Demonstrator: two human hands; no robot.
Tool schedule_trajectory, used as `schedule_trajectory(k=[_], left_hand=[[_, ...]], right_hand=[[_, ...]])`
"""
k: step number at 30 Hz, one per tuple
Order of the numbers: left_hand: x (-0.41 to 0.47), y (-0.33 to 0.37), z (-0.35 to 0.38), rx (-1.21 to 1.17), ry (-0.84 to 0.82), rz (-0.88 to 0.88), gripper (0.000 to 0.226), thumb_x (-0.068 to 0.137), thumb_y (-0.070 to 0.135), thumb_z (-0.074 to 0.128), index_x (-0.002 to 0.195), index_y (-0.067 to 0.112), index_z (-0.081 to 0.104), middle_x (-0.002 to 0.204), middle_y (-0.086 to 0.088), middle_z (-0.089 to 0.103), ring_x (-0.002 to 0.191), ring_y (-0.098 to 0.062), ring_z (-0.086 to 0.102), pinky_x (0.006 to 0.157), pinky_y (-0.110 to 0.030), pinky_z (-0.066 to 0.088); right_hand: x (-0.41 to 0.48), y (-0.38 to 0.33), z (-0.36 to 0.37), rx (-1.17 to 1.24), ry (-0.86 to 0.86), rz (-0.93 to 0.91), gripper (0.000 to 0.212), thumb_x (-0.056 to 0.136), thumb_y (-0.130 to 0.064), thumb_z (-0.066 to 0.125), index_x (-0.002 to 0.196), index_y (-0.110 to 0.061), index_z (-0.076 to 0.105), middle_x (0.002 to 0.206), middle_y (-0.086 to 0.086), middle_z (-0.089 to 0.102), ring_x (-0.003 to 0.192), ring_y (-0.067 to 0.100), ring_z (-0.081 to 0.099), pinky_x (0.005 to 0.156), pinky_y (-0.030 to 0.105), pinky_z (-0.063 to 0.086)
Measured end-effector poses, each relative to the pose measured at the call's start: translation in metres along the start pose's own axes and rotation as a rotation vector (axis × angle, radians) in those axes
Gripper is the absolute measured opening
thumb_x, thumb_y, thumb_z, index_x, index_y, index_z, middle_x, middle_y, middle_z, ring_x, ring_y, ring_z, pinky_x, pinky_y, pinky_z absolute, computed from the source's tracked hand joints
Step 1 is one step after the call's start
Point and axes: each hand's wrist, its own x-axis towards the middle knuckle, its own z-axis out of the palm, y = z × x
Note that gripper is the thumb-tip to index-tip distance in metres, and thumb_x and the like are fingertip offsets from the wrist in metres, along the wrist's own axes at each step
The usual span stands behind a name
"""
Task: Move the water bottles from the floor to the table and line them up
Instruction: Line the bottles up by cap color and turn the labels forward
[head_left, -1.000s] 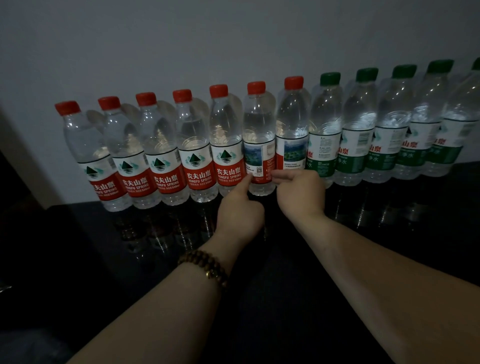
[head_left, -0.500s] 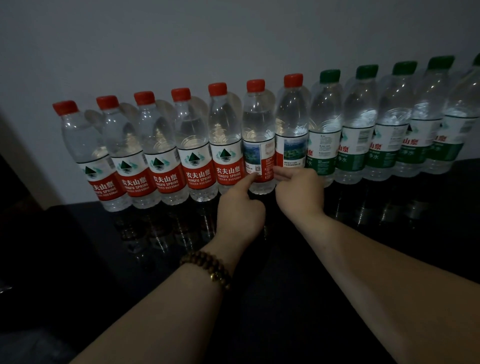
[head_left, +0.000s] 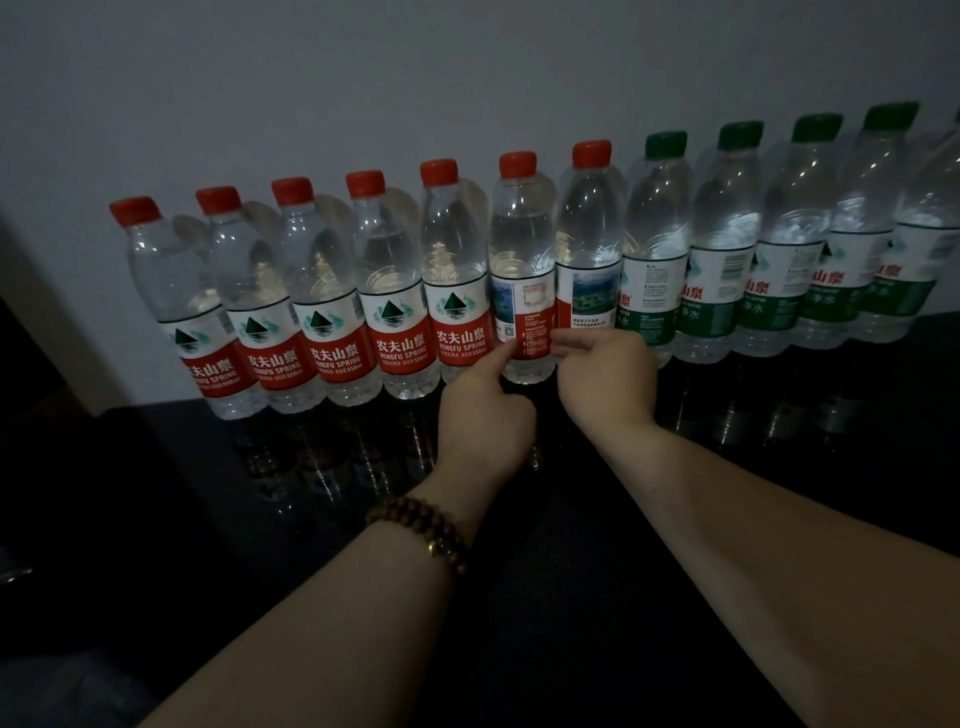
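Grips scarcely moved on sixth red-capped bottle (head_left: 522, 291).
My left grip (head_left: 485, 421) touches it, forefinger straight; right grip (head_left: 605, 382) clasp unclear. Rotate logo forward, base planted.

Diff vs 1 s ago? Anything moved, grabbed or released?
The sixth bottle from the left seems to have turned slightly on the spot: less of its picture panel shows. The left hand keeps a forefinger on its label and the right hand touches it from the other side. Nothing was grabbed or let go. The other bottles stand as before.
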Motion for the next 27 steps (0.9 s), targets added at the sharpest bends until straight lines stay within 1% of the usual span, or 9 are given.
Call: schedule_trajectory(k=[2,5,7,13,15,19,22,25,27], left_hand=[[0.0003,-0.0004,0.001,0.028,0.007,0.005,0.076,0.078,-0.008,0.052,0.146,0.025,0.054,0.129,0.012,0.06,0.091,0.023,0.052,0.079,0.003,0.039],[-0.0002,0.0004,0.0007,0.018,-0.032,-0.002,0.078,0.08,-0.009,0.051,0.15,0.025,0.049,0.145,0.003,0.056,0.12,-0.002,0.052,0.099,-0.018,0.047],[-0.0005,0.0009,0.0,0.015,-0.045,-0.01,0.079,0.081,-0.008,0.05,0.152,0.025,0.045,0.144,0.003,0.056,0.113,-0.005,0.058,0.098,-0.027,0.053],[-0.0007,0.0011,0.0001,0.029,-0.01,-0.016,0.079,0.08,-0.008,0.053,0.152,0.022,0.045,0.113,0.018,0.05,0.076,0.031,0.048,0.069,0.003,0.04],[-0.0015,0.0029,-0.0012,0.048,-0.022,-0.021,0.079,0.08,-0.008,0.053,0.152,0.023,0.045,0.123,0.015,0.055,0.086,0.025,0.053,0.075,0.001,0.043],[-0.0021,0.0053,-0.0025,0.062,-0.061,-0.037,0.082,0.082,-0.005,0.052,0.157,0.026,0.036,0.142,0.002,0.057,0.112,-0.012,0.062,0.095,-0.031,0.055],[-0.0026,0.0038,-0.0014,0.057,-0.006,-0.029,0.08,0.081,-0.008,0.054,0.153,0.024,0.043,0.113,0.018,0.063,0.092,0.014,0.062,0.076,-0.009,0.053],[-0.0014,0.0024,-0.0007,0.061,-0.023,-0.013,0.078,0.082,-0.008,0.053,0.152,0.024,0.045,0.14,0.006,0.059,0.106,0.01,0.053,0.088,-0.01,0.047],[0.0001,0.0023,-0.0019,0.048,-0.049,-0.016,0.08,0.083,-0.006,0.053,0.155,0.026,0.04,0.147,0.003,0.053,0.101,0.007,0.049,0.087,-0.009,0.045]], right_hand=[[-0.0001,-0.0003,0.0002,-0.001,-0.019,-0.003,0.044,0.08,0.0,0.057,0.118,-0.015,0.075,0.112,-0.002,0.076,0.104,0.009,0.069,0.098,0.027,0.053],[-0.0005,-0.0001,0.0002,0.031,-0.046,0.016,0.045,0.08,0.001,0.056,0.117,-0.016,0.075,0.113,-0.003,0.076,0.105,0.007,0.068,0.099,0.026,0.051],[0.0,0.0,-0.0004,0.041,-0.035,0.023,0.042,0.081,0.0,0.056,0.111,-0.019,0.078,0.107,-0.006,0.077,0.102,0.006,0.069,0.099,0.029,0.054],[-0.0006,0.0003,0.0007,0.012,-0.012,-0.014,0.046,0.081,0.001,0.056,0.119,-0.015,0.074,0.113,-0.001,0.076,0.103,0.007,0.07,0.097,0.029,0.055],[-0.0008,0.0,0.0011,0.019,-0.034,-0.019,0.045,0.082,0.003,0.057,0.12,-0.014,0.074,0.116,0.0,0.075,0.105,0.007,0.069,0.099,0.027,0.053],[-0.0004,-0.0005,0.0001,0.041,0.0,0.005,0.035,0.084,0.0,0.058,0.102,-0.022,0.08,0.1,-0.008,0.078,0.095,0.003,0.07,0.092,0.027,0.057],[-0.0015,-0.001,-0.0002,0.008,-0.004,-0.018,0.042,0.082,0.001,0.057,0.112,-0.019,0.077,0.107,-0.005,0.077,0.097,0.004,0.069,0.093,0.025,0.055],[-0.0012,-0.001,0.0002,0.017,-0.03,-0.019,0.045,0.081,0.002,0.056,0.118,-0.016,0.075,0.114,0.0,0.076,0.103,0.007,0.069,0.098,0.027,0.054],[0.0003,-0.0006,0.0005,0.032,-0.015,-0.003,0.04,0.083,0.001,0.057,0.11,-0.019,0.078,0.107,-0.004,0.077,0.101,0.006,0.07,0.098,0.029,0.055]])
